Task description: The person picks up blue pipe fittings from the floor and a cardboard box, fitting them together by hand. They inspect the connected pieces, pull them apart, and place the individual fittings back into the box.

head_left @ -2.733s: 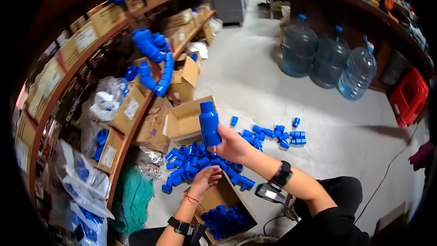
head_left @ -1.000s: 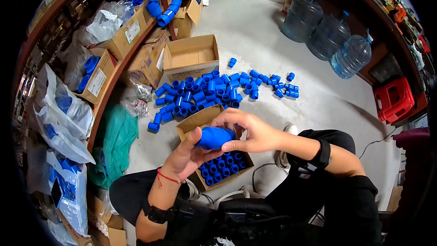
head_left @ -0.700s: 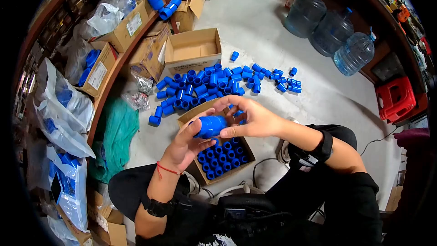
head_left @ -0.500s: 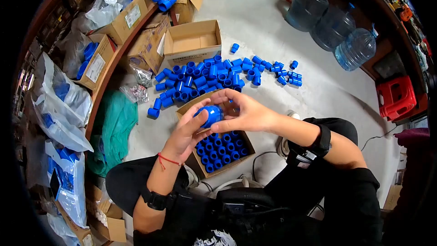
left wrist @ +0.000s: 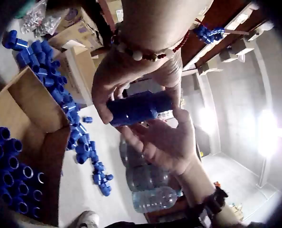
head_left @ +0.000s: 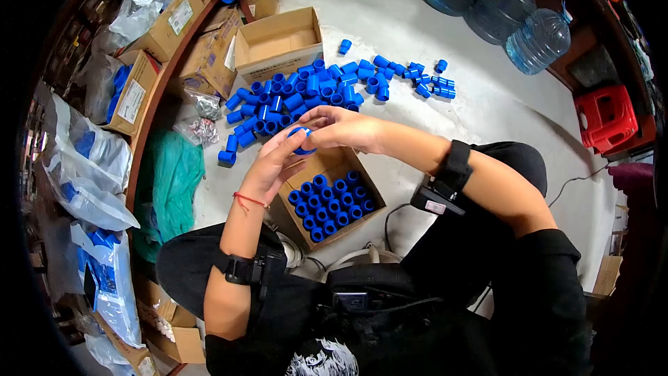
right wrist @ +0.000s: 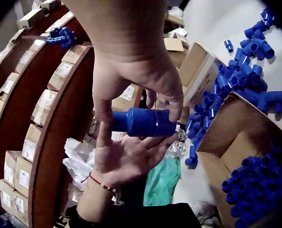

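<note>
Both hands hold one stepped blue pipe fitting (head_left: 303,141) above an open cardboard box (head_left: 372,184). In the left wrist view the fitting (left wrist: 138,108) lies roughly level, gripped by my left hand (left wrist: 136,71), while my right hand (left wrist: 164,142) has its thumb at the narrower end. The right wrist view shows my right hand (right wrist: 136,76) spanning the fitting (right wrist: 145,122) between thumb and fingers, with my left hand (right wrist: 126,156) below, its palm facing up. In the head view my left hand (head_left: 271,163) and right hand (head_left: 341,130) partly cover the fitting. Blue fittings (head_left: 327,195) stand in rows inside the box.
Beyond the box lies a pile of loose blue fittings (head_left: 299,94), with another open carton (head_left: 278,66) behind. Shelves with boxes (head_left: 132,94) and bags (head_left: 83,160) line the left. Water bottles (head_left: 539,42) and a red stool (head_left: 605,118) stand at right.
Earlier my right hand alone held the fitting upright; now both hands hold it, lowered and turned. Since half a second ago, the fitting is more covered and the head view has shifted.
</note>
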A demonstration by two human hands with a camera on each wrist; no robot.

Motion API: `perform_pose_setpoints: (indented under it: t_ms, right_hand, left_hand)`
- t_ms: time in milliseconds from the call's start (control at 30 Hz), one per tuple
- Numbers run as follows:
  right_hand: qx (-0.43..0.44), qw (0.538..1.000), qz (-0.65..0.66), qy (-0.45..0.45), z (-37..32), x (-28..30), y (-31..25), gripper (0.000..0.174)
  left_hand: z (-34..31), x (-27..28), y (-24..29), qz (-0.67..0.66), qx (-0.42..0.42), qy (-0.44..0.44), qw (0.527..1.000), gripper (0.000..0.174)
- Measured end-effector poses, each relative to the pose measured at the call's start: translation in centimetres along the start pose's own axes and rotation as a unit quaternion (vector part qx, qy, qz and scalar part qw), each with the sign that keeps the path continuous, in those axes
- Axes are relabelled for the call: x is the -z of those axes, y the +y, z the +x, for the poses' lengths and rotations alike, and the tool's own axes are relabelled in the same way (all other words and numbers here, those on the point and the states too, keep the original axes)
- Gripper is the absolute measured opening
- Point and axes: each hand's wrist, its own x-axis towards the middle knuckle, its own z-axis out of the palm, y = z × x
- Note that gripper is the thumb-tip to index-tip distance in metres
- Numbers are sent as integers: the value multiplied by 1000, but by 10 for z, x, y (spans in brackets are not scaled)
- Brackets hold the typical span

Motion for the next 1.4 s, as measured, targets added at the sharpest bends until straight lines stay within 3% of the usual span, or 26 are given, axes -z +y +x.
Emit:
perform_pose_setpoints:
  t_ms: [133,233,267,300,367,433,500,567,633,667,767,800,1100,1200,1300,1333,1400]
  right_hand:
    - [-24,998,-60,-17,29,23,31,60]
    - [-50,977,-196,62,40,52,45,65]
    - [-22,972,-210,98,39,61,50,65]
    - [-20,962,-230,144,46,76,68,64]
    - [-20,935,-266,234,62,112,116,63]
    - [-110,939,-230,231,49,134,143,51]
    - [-138,910,-293,258,40,157,177,45]
    - [-232,903,-283,226,21,175,186,44]
    - [-248,890,-277,265,12,189,204,44]
    - [-256,882,-275,284,11,194,212,44]
    - [-258,869,-313,282,9,198,218,44]
    - [-254,872,-313,277,10,197,218,44]
    - [-246,896,-287,233,34,191,234,43]
    - [-238,885,-312,249,32,192,238,42]
    - [-235,882,-333,238,28,195,237,42]
    - [-240,879,-338,237,26,195,235,43]
    - [-250,872,-347,236,21,196,233,44]
  left_hand:
    - [31,14,-19,54,49,23,997,37]
    - [67,30,-45,155,45,45,986,42]
    - [83,38,-55,210,52,27,976,48]
    - [99,45,-78,243,16,79,967,58]
    - [120,57,-99,336,81,15,938,66]
    - [119,41,-101,340,99,-28,935,82]
    - [143,57,-134,360,100,-34,927,86]
    - [150,56,-138,390,89,-55,915,77]
    - [161,58,-145,381,114,-75,914,75]
    - [165,60,-148,440,115,-90,886,73]
    - [170,70,-165,345,133,-142,918,75]
    - [169,69,-165,299,155,-153,929,68]
    - [171,75,-167,424,153,-178,875,68]
    - [167,72,-168,438,155,-150,873,63]
    - [171,78,-183,402,83,-135,902,56]
    - [172,78,-181,413,94,-176,888,52]
    - [176,78,-183,451,77,-162,874,54]
